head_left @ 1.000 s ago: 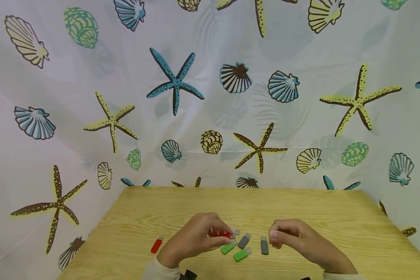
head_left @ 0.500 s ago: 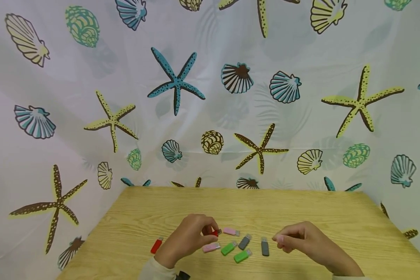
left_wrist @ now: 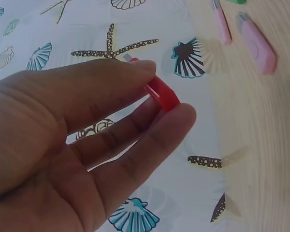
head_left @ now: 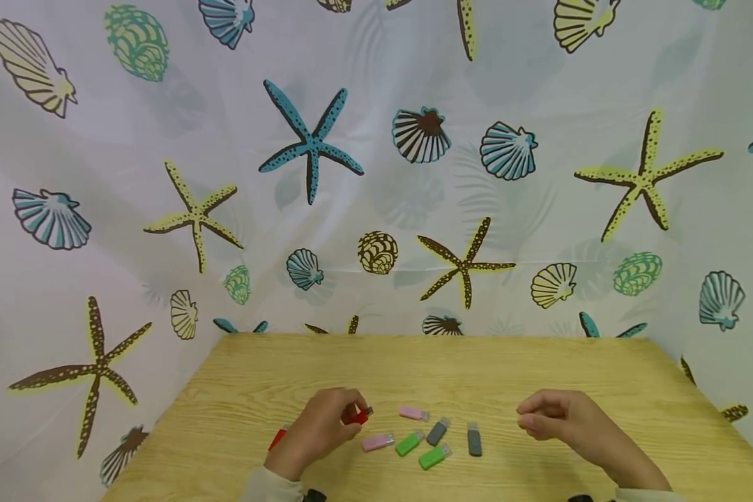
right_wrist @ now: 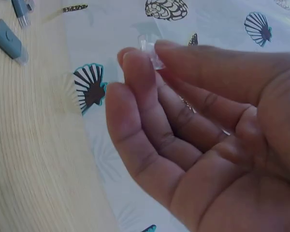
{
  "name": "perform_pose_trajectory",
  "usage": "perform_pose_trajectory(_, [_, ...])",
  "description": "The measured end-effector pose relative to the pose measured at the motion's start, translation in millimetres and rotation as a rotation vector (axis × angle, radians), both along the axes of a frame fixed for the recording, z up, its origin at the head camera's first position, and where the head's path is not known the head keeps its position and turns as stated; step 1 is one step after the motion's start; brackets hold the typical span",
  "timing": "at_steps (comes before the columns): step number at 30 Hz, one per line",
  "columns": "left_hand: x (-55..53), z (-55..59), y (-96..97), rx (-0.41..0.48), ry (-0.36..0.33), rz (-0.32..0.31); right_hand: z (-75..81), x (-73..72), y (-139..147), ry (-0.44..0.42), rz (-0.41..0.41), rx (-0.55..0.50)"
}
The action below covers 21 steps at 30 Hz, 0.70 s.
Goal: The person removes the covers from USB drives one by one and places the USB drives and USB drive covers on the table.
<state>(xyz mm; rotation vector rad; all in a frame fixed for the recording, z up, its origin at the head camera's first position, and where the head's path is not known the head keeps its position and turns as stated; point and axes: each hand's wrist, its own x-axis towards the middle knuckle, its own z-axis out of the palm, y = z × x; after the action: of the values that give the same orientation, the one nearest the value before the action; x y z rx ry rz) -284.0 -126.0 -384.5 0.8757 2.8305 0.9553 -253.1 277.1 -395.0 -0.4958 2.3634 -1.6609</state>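
Your left hand (head_left: 323, 424) pinches a small red stick (left_wrist: 165, 98) up above the table (head_left: 508, 369), with its metal tip poking out; your right hand (head_left: 567, 423) pinches a tiny clear cap (right_wrist: 152, 52) (it shows best from the right wrist); between your hands, two pink sticks (head_left: 377, 443), two green sticks (head_left: 435, 457) and two gray sticks (head_left: 474, 442) lie on the table; another red stick (head_left: 277, 438) lies there too, partly hidden by your left arm (head_left: 276, 484).
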Motion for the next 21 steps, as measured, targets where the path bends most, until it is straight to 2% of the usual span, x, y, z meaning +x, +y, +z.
perform_pose_trajectory(6, [-3.3,-6.2,-6.6,-0.017,0.040,0.065,-0.9,1.1,11.5,-0.049,-0.042,0.067])
perform_pose_trajectory(11, [-4.0,-5.2,-12.1,-0.043,0.067,0.109,-2.0,2.2,15.1,-0.064,-0.074,0.124])
perform_pose_trajectory(21, [-3.9,-3.2,-23.9,-0.056,0.030,0.174,-6.8,1.8,28.2,-0.076,-0.082,0.148])
